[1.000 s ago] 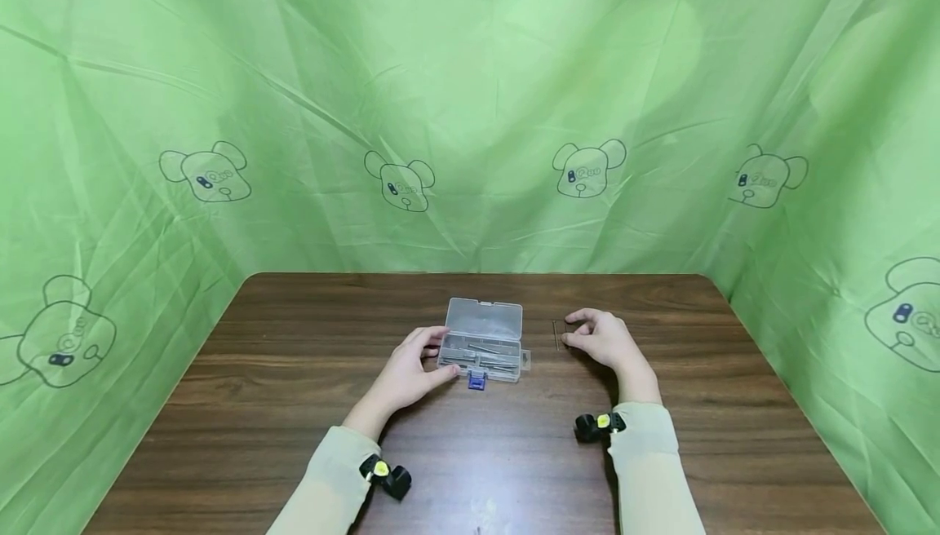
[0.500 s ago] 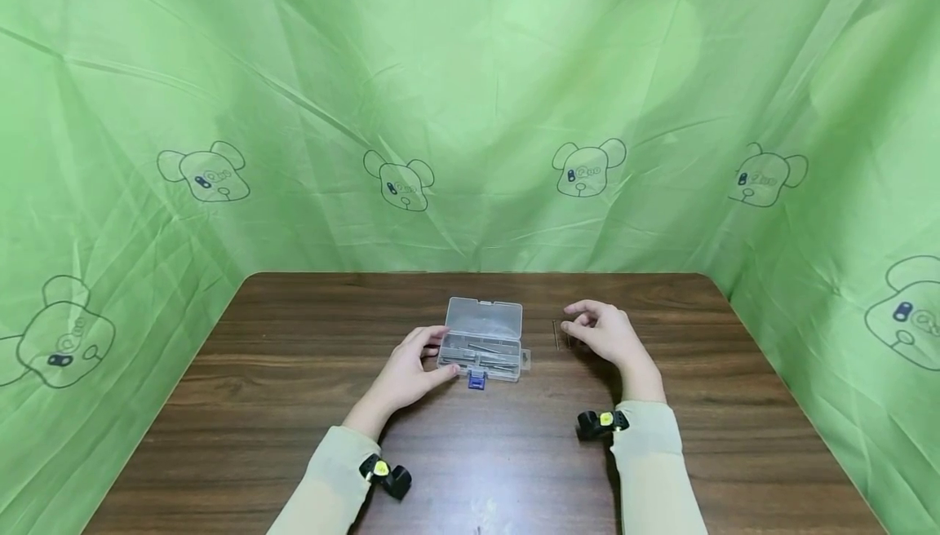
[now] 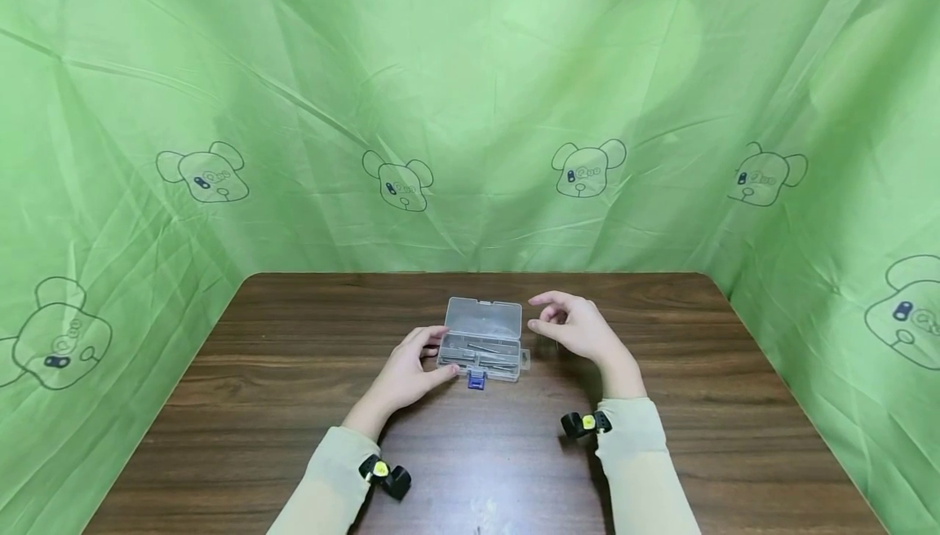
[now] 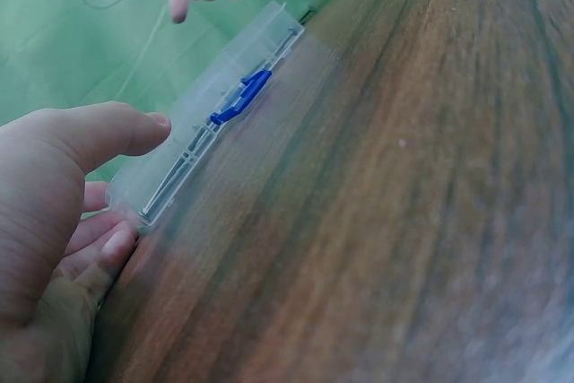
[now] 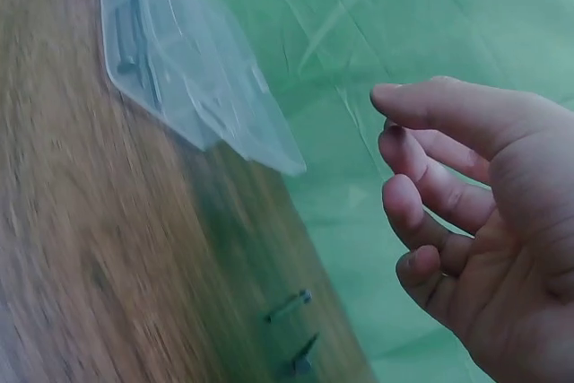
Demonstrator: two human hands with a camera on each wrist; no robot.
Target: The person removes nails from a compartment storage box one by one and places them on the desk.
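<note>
A small clear plastic box [image 3: 485, 349] stands on the brown table [image 3: 294, 404] with its lid [image 3: 485, 319] up and a blue latch [image 3: 477, 380] at the front. Thin metal pins lie inside it. My left hand [image 3: 411, 368] holds the box's left end, thumb at the front corner and fingers behind; the left wrist view shows the fingers [image 4: 112, 244] against the box [image 4: 215, 123]. My right hand [image 3: 576, 327] hovers just right of the lid, fingers loosely curled, holding nothing. In the right wrist view, two small pins [image 5: 289, 305] lie on the table below the right hand [image 5: 466, 186].
Green cloth [image 3: 470, 111] printed with bear faces hangs close behind and at both sides of the table. Small black cameras sit on both wrists [image 3: 385, 474]. The table's rounded far corners lie near the cloth.
My right hand has lifted from the table by the loose pin and moved left, toward the box's right end. The left hand and the box stay put.
</note>
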